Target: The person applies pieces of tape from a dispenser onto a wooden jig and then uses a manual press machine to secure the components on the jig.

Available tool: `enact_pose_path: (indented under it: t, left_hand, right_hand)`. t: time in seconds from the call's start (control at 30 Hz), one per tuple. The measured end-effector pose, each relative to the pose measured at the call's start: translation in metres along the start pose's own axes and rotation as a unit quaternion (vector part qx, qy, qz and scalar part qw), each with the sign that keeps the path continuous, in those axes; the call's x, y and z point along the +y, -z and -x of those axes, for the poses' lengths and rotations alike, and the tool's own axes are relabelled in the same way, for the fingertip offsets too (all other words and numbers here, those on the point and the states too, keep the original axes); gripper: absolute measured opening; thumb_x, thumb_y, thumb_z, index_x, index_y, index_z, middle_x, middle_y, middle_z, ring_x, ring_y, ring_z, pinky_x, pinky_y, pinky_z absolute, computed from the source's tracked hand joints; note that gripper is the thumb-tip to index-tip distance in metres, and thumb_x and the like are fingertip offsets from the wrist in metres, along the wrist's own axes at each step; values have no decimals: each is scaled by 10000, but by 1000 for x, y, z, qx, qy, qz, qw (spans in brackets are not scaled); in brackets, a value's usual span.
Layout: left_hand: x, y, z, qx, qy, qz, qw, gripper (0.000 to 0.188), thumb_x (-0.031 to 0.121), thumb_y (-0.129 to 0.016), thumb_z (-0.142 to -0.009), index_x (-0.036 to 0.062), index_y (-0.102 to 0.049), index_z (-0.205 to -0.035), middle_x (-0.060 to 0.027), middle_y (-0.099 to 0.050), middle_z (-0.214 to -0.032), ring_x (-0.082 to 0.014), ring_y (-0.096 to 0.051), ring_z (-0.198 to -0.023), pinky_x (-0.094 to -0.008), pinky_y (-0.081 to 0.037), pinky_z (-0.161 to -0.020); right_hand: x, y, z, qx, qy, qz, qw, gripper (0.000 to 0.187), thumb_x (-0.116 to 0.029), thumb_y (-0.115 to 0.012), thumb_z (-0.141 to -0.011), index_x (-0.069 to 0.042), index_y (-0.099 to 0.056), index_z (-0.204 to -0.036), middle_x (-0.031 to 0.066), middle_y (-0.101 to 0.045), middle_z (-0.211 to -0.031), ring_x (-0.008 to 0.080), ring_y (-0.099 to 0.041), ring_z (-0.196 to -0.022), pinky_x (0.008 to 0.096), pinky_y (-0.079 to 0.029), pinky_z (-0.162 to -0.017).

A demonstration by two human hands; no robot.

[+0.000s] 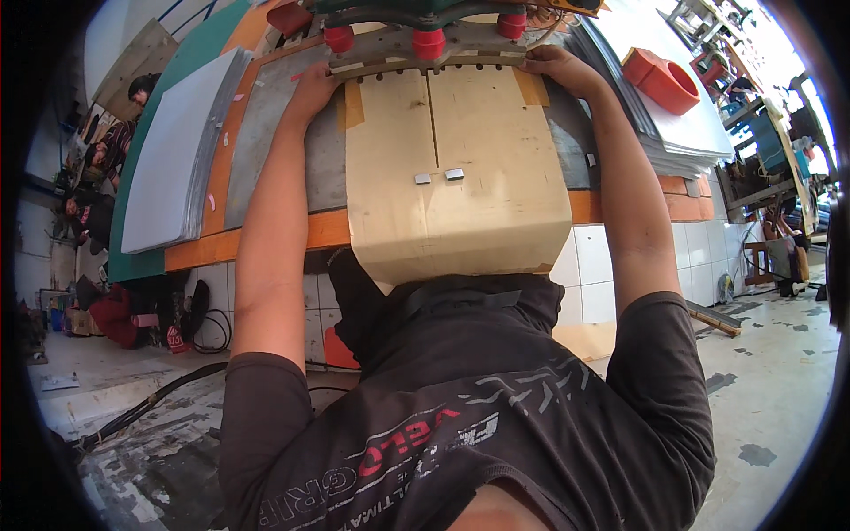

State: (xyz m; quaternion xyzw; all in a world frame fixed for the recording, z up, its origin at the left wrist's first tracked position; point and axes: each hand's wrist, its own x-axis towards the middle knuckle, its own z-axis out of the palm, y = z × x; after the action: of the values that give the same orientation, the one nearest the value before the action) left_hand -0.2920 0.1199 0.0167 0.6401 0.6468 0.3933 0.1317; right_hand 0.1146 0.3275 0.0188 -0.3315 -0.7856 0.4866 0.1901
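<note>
At the far edge of the bench, a grey metal bar [390, 67] with a row of dark holes along its near edge lies under the head of a machine. My left hand [313, 91] is closed at the bar's left end, and my right hand [561, 71] grips its right end. The fingertips of both are partly hidden. Between my forearms a cream-coloured sheet [496, 142], taped at its far corners, runs from the bar toward me and bends down over the bench edge. Two small silvery pieces [454, 174] lie on it beside a narrow slot.
Above the bar hangs the machine head with red bumpers [428, 44]. A stack of white sheets [173, 150] lies at left, another stack [682, 133] at right under an orange-red ring-shaped holder [662, 81]. The bench has an orange edge [212, 250]. Other people [111, 150] sit far left.
</note>
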Motion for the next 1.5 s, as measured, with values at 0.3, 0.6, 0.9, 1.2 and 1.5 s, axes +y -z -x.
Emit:
enact_pose_path:
  t: [0.3,0.6,0.9,1.2,1.5]
  left_hand:
    - [-27,8,-4,-45,61,41,996,279,220,-658,-918,12,-700,-1100,-50,-719,-1012,-135,-633,-945,-311,-472,-849]
    - [3,2,23,-115,77,11,990,414,370,-712,-899,-42,-717,-935,-37,-685,-845,-110,-589,-796,-295,-459,-744]
    - [-5,-6,25,-35,33,213,976,448,366,-671,-930,-53,-698,-1084,-80,-718,-999,-124,-624,-931,-276,-460,-867]
    - [-3,-2,28,-44,75,93,992,406,318,-641,-949,-49,-688,-1116,-99,-723,-1006,-138,-636,-941,-294,-464,-882]
    - [-4,-3,26,-23,62,20,998,458,391,-673,-913,-57,-701,-1005,-118,-708,-902,-149,-624,-849,-321,-472,-796]
  right_hand:
    - [-6,-3,-1,13,-13,33,999,582,-370,-773,-852,-10,-637,-1289,90,-672,-1229,186,-596,-1145,310,-409,-1030]
    - [14,7,-4,20,-3,18,1000,653,-369,-777,-850,21,-584,-1337,99,-661,-1250,193,-590,-1161,303,-414,-1034]
    - [-2,-2,3,14,-19,17,1000,636,-368,-792,-832,-2,-610,-1318,103,-663,-1240,195,-580,-1178,312,-387,-1057]
    - [6,-2,-2,13,5,11,1000,587,-366,-790,-839,-8,-639,-1279,83,-680,-1196,187,-594,-1132,301,-391,-1040]
    - [-5,-5,7,23,10,20,999,534,-338,-776,-858,-11,-646,-1260,69,-691,-1177,151,-612,-1093,287,-415,-1012]
